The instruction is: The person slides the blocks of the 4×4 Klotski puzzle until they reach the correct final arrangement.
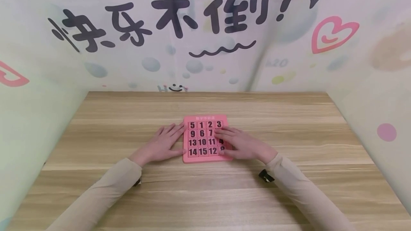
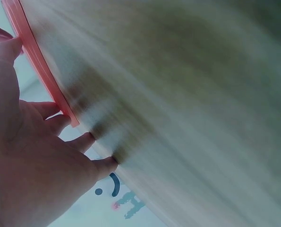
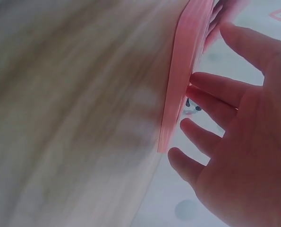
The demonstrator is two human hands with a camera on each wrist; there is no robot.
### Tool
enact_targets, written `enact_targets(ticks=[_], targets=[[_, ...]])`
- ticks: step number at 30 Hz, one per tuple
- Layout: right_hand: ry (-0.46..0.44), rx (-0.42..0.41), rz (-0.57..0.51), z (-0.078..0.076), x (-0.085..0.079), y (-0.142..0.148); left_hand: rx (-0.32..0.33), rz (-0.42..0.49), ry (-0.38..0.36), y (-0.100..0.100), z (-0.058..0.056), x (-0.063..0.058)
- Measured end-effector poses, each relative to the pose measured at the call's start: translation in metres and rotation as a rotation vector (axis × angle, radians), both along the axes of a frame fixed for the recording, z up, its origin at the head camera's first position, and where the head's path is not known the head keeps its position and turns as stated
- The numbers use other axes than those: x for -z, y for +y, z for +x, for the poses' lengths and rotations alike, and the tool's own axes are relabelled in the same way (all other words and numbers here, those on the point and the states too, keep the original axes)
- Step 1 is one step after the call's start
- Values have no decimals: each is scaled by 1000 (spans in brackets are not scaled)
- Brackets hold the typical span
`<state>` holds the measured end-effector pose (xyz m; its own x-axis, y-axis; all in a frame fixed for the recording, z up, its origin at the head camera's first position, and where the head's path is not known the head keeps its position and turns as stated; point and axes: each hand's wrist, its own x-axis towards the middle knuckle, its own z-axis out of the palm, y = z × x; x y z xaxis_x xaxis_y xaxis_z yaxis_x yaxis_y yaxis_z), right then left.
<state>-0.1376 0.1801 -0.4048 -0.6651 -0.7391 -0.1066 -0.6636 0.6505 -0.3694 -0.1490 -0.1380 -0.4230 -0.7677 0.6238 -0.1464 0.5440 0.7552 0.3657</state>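
A pink sliding number puzzle [image 1: 204, 158] lies flat on the wooden table, with black numbers on its square tiles. 5, 1, 2, 3 fill its top row. My left hand [image 1: 162, 144] lies along the puzzle's left edge; its thumb and front fingers touch that side, the others reaching down to the tabletop in the left wrist view. From the other side, my right hand [image 1: 245, 144] spreads over the right column with nearly straight fingers. It hides the place right of the 7 and partly covers the 4 and 8 tiles. Neither hand grips the puzzle.
The wood-grain table [image 1: 199, 199] extends around the puzzle on all sides. A printed cloth backdrop [image 1: 128, 70] with large black characters stands along the far edge and both sides. Dark straps [image 1: 266, 175] show at the wrists under the beige sleeves.
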Motion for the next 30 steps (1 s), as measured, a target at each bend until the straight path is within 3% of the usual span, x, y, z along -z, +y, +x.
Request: enact_targets(ticks=[14, 30], targets=[[-11, 5, -16, 8, -5, 14, 1, 2, 5, 0, 1, 0], [72, -51, -14, 21, -4, 23, -4, 3, 2, 0, 0, 0]])
